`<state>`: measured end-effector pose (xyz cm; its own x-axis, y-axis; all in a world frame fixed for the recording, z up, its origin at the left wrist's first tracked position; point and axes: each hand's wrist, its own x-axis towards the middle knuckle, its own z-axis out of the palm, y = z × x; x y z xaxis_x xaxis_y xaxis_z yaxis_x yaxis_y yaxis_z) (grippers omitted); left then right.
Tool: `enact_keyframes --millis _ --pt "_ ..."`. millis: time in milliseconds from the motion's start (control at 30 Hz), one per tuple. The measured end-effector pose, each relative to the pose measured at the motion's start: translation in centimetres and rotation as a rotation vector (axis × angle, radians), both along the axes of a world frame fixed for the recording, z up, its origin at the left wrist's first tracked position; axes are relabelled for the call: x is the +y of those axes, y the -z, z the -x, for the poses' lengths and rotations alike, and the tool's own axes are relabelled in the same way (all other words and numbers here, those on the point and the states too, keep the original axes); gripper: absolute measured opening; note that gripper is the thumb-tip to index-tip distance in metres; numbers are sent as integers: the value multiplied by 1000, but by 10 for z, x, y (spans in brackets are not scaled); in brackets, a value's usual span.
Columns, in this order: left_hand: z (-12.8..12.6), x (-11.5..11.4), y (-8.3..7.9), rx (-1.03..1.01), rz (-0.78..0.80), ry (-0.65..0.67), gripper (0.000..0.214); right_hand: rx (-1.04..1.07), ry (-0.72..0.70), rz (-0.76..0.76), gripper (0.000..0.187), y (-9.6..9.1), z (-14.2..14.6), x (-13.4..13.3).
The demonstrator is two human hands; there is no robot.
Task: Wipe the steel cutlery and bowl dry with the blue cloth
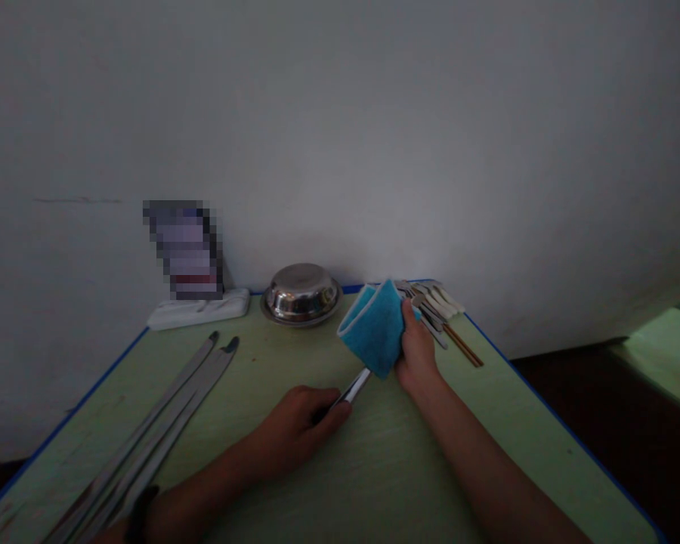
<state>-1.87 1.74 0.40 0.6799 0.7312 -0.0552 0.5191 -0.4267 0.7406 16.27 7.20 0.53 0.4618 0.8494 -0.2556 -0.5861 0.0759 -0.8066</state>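
Observation:
My left hand (309,419) grips the shiny metal handle (356,384) of a utensil, low over the middle of the table. The utensil's far end goes into a blue cloth (377,329) with pale edging, so its kind is hidden. My right hand (418,344) is closed around the cloth from the right side, and the cloth stands folded up around the utensil. Just behind my right hand lies a bunch of metal cutlery (431,317), partly covered by the hand and cloth.
An upturned stainless steel bowl (301,291) sits at the table's back edge. Wooden chopsticks (463,346) and white-handled utensils (445,298) lie at back right. Long flat metal utensils (173,412) lie at left. A blurred phone-like screen (187,249) leans on the wall above a white object (201,310).

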Motion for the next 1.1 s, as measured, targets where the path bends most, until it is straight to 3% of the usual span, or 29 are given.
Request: enact_keyframes --millis 133,367,733,1100 --pt "1 0 0 13 3 1 39 -12 -18 59 33 0 -1 0" --pt "-1 1 -1 30 -14 -11 39 0 -75 9 39 5 0 3" --pt "-1 -1 -3 19 -2 -14 39 25 -93 30 30 4 2 1" --pt "-1 0 -2 33 -9 -1 39 229 -112 20 43 -4 2 0"
